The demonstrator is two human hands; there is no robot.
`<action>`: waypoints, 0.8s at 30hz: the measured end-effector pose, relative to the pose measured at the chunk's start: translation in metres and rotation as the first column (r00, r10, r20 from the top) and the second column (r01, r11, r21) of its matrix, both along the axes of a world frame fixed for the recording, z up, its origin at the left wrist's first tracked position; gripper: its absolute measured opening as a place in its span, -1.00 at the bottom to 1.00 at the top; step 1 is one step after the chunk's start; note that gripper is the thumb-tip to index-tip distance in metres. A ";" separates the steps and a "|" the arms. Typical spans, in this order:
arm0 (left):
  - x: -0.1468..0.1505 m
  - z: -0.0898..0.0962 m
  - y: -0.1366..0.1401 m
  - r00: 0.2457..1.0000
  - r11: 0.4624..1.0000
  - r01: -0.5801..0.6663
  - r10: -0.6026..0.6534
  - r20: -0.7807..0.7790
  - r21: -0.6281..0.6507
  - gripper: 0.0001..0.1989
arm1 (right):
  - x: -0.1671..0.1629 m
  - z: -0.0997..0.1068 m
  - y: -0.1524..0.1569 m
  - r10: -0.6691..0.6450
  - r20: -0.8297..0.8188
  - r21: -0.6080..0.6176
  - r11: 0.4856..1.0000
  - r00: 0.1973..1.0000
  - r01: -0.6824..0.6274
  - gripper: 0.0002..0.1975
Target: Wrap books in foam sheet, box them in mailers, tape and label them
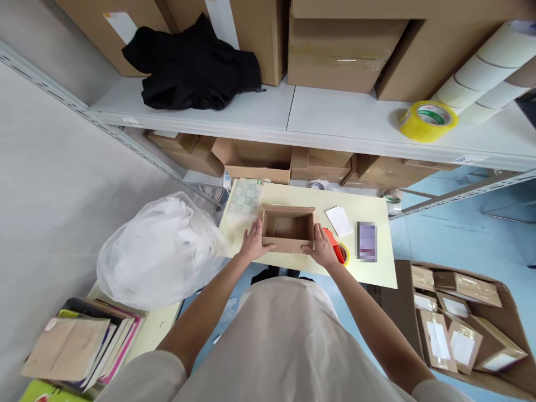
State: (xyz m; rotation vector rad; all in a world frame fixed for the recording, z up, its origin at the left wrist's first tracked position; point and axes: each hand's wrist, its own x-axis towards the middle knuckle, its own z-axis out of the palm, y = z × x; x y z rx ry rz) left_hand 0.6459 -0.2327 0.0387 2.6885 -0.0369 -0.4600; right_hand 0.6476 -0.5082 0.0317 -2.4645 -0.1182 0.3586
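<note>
A small cardboard box [288,246] stands on the pale yellow table, its top open with flaps folded out at front and back. Its inside shows only bare brown cardboard. My left hand [253,242] grips the box's left end, thumb along the front flap. On the opposite end, my right hand [322,249] holds it the same way. Just right of that hand lies a red tape dispenser [335,245], partly hidden by my fingers, with a yellow-rimmed tape roll [344,253] at it. White paper slips [339,220] lie farther back.
On the table [377,276] are a blurred-out purple item [367,242] and green-patterned packaging [247,195]. A bag of white material [157,251] bulges at left. A shelf [335,114] with yellow tape [427,121] overhangs the back. A carton [397,312] of packed boxes stands at right.
</note>
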 end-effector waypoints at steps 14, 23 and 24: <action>0.027 -0.021 0.012 0.997 0.957 -0.010 0.031 0.065 -0.291 0.04 | 0.004 -0.003 0.019 -0.182 0.081 0.021 0.983 0.980 0.180 -0.18; 0.030 -0.009 0.023 0.995 0.927 -0.043 0.072 0.066 -0.373 -0.10 | -0.003 0.009 0.016 -0.232 0.119 0.077 0.971 0.965 0.224 -0.17; 0.031 -0.008 0.026 0.993 0.924 -0.061 0.096 0.074 -0.378 -0.18 | -0.004 0.011 0.015 -0.237 0.145 0.075 0.971 0.961 0.228 -0.21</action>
